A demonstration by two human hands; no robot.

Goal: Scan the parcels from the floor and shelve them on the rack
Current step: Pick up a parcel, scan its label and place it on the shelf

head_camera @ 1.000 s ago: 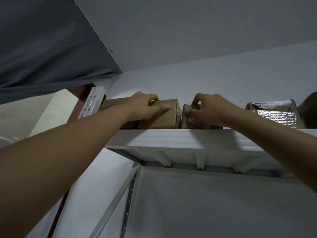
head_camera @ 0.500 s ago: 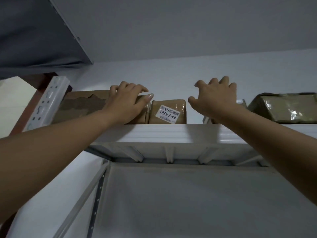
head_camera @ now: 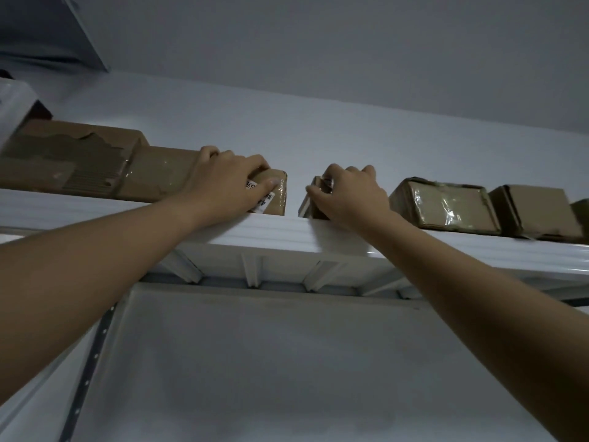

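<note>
Up on the rack shelf, left hand grips a labelled parcel, right hand a smaller parcel, likely to close their gap.

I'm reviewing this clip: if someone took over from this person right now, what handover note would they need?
Left hand: grips the labelled box on the rack's top shelf, fingers over its top.
Right hand: grips a small parcel just right of it, with a gap between the two.
Also shelved: a torn carton and a taped box to the left, and a taped parcel and a plain box to the right.
Done: at least six parcels are on the shelf.
Left: settle the two held ones and let go. The floor is out of view, so I cannot tell what remains.
</note>
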